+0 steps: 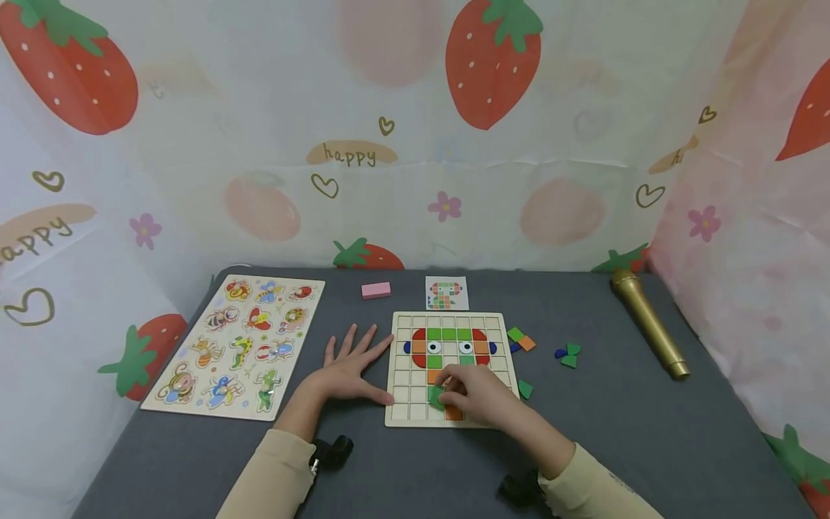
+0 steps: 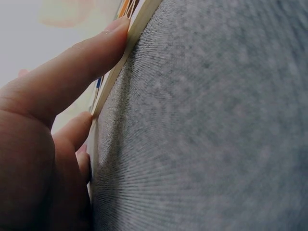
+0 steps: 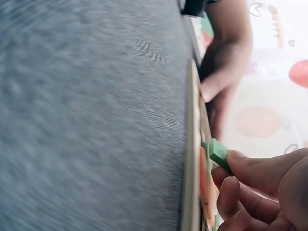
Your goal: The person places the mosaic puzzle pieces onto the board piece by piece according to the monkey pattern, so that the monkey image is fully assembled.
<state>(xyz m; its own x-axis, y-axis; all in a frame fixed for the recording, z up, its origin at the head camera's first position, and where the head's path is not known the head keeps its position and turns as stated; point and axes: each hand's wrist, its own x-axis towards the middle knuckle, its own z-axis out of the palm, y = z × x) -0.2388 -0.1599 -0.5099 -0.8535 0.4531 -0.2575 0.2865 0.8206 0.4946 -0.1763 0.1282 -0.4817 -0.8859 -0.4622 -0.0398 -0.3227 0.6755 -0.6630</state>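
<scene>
A square wooden grid board [image 1: 402, 414] lies on the table with red, green, orange and blue tiles forming a face pattern. Over its lower part my right hand [image 1: 478, 393] pinches a green tile [image 3: 219, 151] between thumb and fingers; in the head view that green tile [image 1: 436, 397] sits just above the cells, and whether it touches them I cannot tell. My left hand [image 1: 350, 373] is spread with straight fingers, its thumb and index fingertip touching the board's left edge. In the left wrist view the thumb [image 2: 96, 57] presses that edge.
Loose tiles lie right of the board: a green tile [image 1: 515, 334], an orange tile [image 1: 527, 343] and several others. Behind it is a pattern card [image 1: 447, 293], with a pink block [image 1: 376, 290] nearby. An insect picture board [image 1: 194, 346] lies left, a gold microphone-like cylinder [image 1: 650, 324] right.
</scene>
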